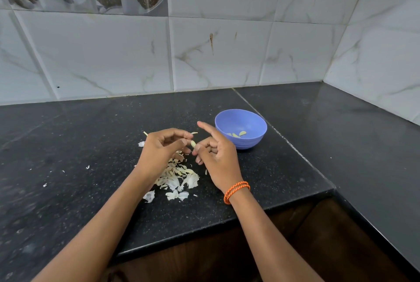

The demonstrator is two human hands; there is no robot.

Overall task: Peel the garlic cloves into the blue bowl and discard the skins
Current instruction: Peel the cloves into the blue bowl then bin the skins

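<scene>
Both hands pinch clove (193, 143): left grip (164, 145), right grip (213, 148), over skins (179, 177); bowl (241, 128) just right

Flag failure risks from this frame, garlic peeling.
1. The clove is pinched only at the fingertips of the left hand and right hand, above the skins rather than the bowl; a slip would likely drop it into the pile.
2. Skins lie loose and scattered near the counter front edge; sweeping them up may push some off.
</scene>
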